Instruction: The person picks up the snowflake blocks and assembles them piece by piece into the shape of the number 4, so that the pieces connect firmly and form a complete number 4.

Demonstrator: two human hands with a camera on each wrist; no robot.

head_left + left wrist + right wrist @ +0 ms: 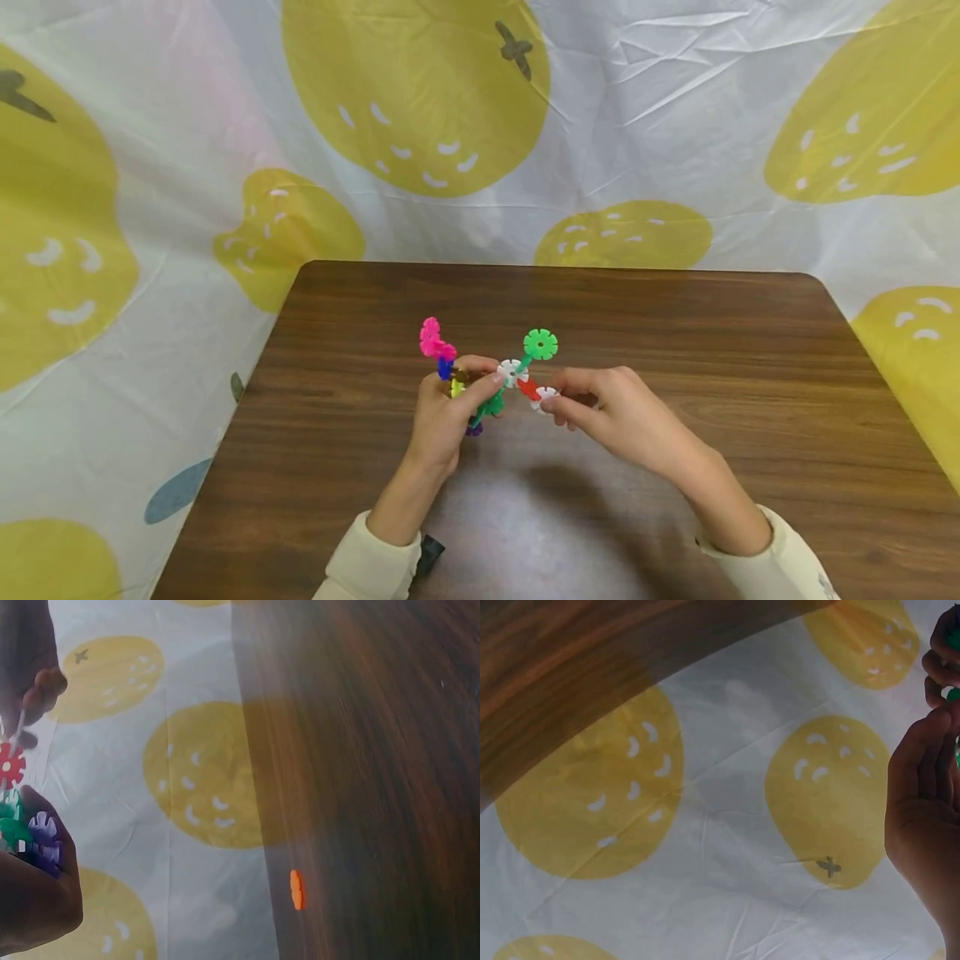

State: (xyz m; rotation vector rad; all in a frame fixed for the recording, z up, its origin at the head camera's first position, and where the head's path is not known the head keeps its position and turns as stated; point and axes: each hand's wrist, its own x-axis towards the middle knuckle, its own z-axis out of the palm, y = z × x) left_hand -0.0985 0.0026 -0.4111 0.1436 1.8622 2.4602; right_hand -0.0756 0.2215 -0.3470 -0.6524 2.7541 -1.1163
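Above the table, my left hand [442,417] grips a chain of notched plastic discs between thumb and fingers. Pink discs [431,337], a blue disc [446,368] and a yellow one [457,387] stick out at its left. Green discs [491,406] and purple discs [46,844] lie by the palm. A white disc [512,372] sits at the thumb tip, joined toward a bright green disc [541,344]. From there a red disc [528,389] leads to another white disc [545,401], whose edge my right hand [626,412] pinches.
The brown wooden table [337,517] spreads under both hands. A small orange piece [297,889] shows near the table edge in the left wrist view. A dark object [429,554] lies beside the left sleeve. Behind hangs a white cloth [465,225] with yellow fruit prints.
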